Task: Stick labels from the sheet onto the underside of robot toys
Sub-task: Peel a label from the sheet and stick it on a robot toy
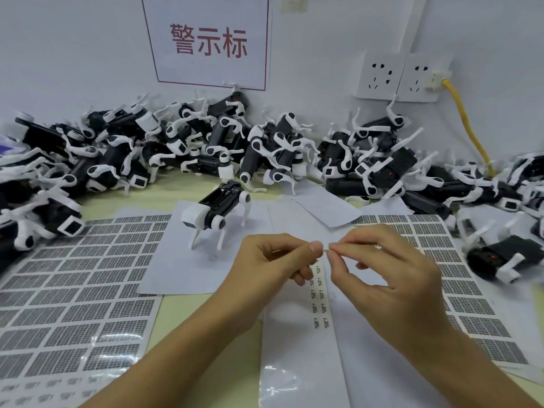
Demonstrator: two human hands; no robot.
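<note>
fingertips [316, 248] of the left hand [273, 260] and the right hand [391, 272] meet near the middle of the scene, each hand's thumb and forefinger pinching the top end of a narrow white strip of small printed labels [319, 295]. the strip hangs down from the pinch over a long glossy white backing sheet [297, 363] that runs toward the near edge. the other fingers of both hands are loosely curled.

just beyond the hands, a single black-and-white four-legged robot toy [216, 212] stands upright on a plain white paper sheet [176, 260]. behind it, a heap of black-and-white robot toys [206, 142] lies tumbled along the far wall from left to right, many on their sides or backs.

large sheets of grey printed labels on white backing [73, 290] cover the yellowish tabletop [164, 189] at left, with a similar sheet [471, 290] at right. on the wall hang a white sign with red characters [207, 39] and two white wall sockets [397, 78], a yellow cable [468, 125] plugged into the right one.
</note>
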